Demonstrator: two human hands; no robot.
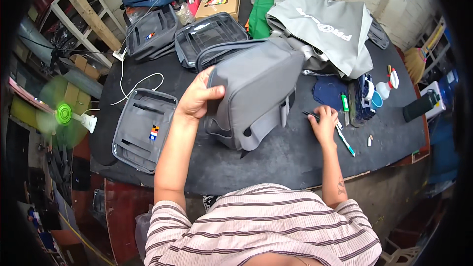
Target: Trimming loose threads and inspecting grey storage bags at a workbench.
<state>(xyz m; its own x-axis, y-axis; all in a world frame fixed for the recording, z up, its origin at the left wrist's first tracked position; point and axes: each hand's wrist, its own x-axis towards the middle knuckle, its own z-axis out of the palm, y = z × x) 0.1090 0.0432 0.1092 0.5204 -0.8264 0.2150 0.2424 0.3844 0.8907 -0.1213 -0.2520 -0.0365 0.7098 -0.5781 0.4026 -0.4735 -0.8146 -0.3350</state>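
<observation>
My left hand (197,94) grips the left edge of a grey fabric bag (263,88), its thumb on the front panel. The bag is held tilted up over the table, with a strap hanging at its lower right. To the right, my right hand (325,124) is low at the tabletop, fingers curled round a thin dark tool (309,113) whose tip sticks out leftward; its exact kind is unclear. Beside this hand lies a white and green toothbrush (346,140). A grey panel with clear edging (143,130) and a small colourful patch lies left of my left forearm.
Behind are more grey bags (152,32), a cardboard box (218,4) and a large grey tote (325,29). At right stand a spray bottle (387,86), a dark flask (420,106) and a navy cloth (329,90). A small fan (64,114) spins at the left edge; a white cable (143,83) crosses the table.
</observation>
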